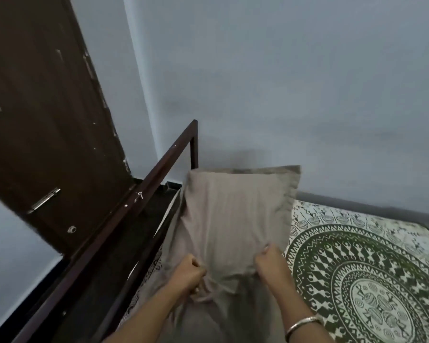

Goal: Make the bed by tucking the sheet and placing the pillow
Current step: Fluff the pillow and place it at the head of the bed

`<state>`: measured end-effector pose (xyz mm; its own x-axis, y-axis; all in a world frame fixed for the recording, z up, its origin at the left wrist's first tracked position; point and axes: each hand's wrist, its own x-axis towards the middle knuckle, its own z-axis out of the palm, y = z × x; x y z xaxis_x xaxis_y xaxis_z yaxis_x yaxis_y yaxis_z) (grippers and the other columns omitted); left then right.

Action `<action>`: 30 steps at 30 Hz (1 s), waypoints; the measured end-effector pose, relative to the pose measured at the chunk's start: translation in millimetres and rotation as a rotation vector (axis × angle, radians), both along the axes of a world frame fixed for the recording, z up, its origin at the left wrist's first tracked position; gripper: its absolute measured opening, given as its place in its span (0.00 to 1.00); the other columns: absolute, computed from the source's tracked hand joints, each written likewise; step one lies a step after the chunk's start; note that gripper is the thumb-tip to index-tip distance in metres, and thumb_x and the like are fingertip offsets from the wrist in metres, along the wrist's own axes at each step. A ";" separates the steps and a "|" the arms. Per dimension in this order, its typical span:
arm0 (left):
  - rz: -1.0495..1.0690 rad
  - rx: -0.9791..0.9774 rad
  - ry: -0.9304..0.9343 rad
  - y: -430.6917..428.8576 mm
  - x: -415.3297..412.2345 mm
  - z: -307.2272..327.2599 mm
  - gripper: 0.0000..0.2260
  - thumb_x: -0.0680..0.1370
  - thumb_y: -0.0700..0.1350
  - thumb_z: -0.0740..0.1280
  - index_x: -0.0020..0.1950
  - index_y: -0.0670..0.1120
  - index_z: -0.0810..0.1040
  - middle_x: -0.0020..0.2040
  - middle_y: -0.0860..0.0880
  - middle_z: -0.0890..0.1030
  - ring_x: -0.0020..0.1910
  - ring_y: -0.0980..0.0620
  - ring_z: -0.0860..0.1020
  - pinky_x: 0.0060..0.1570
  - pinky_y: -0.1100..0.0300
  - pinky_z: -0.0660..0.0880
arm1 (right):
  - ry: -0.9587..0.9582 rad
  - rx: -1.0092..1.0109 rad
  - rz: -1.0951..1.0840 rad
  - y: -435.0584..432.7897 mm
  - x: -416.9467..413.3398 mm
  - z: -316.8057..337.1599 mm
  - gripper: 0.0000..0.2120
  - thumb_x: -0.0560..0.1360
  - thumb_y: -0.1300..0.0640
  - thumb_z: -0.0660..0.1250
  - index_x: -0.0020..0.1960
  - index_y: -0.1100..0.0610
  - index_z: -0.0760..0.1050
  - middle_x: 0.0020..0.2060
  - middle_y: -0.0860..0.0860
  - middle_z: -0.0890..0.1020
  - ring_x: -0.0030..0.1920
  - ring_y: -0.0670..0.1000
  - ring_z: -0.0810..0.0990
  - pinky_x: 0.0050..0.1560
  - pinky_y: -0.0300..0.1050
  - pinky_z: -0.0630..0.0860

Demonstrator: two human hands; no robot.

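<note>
Presently held: one pillow (235, 219), beige, raised from its near edge just beside the rail (134, 201); we judge it lifted so it can be shaken out and laid at this end.
Left hand (187, 273): one; fingers clenched round the pillow's bunched near edge.
Right hand (270, 263): one; fingers pinching that same edge, so we steady the pillow from both sides.
Bangle (302, 325): one, on the right wrist.
Sheet (357, 268): one, green-and-white, spread flat right of the pillow; we cannot tell whether its edges are tucked.
Rail: one, dark, marking the end where we expect the pillow to go.
Door (47, 120): one, brown, beyond the rail.
</note>
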<state>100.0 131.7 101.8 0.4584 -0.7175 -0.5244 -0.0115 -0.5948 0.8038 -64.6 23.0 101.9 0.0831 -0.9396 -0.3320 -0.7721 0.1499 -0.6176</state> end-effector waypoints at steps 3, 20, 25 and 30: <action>-0.057 0.066 0.024 -10.8 35.4 -13.2 0.09 0.76 0.35 0.62 0.40 0.46 0.65 0.30 0.46 0.68 0.24 0.52 0.67 0.26 0.64 0.63 | 0.093 0.241 0.152 14.6 16.2 -8.5 0.11 0.71 0.53 0.63 0.48 0.60 0.75 0.41 0.59 0.82 0.33 0.54 0.79 0.31 0.38 0.71; -0.269 0.039 -0.107 -118.4 58.9 -61.4 0.05 0.75 0.40 0.65 0.43 0.47 0.70 0.39 0.49 0.74 0.36 0.53 0.71 0.36 0.59 0.67 | 0.116 0.319 0.145 -21.3 47.3 -59.1 0.23 0.75 0.45 0.65 0.64 0.57 0.68 0.58 0.56 0.77 0.58 0.55 0.76 0.52 0.41 0.70; -0.238 -0.030 -0.298 -160.9 61.6 -94.5 0.07 0.74 0.40 0.66 0.49 0.47 0.70 0.48 0.48 0.76 0.45 0.52 0.74 0.43 0.62 0.68 | 0.124 0.176 0.230 -74.2 66.1 -98.1 0.23 0.76 0.46 0.63 0.66 0.57 0.67 0.58 0.57 0.77 0.60 0.56 0.74 0.57 0.44 0.68; -0.326 -0.095 -0.456 -206.2 69.7 -135.6 0.11 0.73 0.40 0.68 0.54 0.44 0.74 0.56 0.46 0.74 0.56 0.49 0.73 0.55 0.60 0.68 | 0.184 0.016 0.311 -124.5 87.1 -142.0 0.22 0.77 0.44 0.60 0.67 0.55 0.66 0.63 0.55 0.72 0.64 0.57 0.68 0.63 0.48 0.64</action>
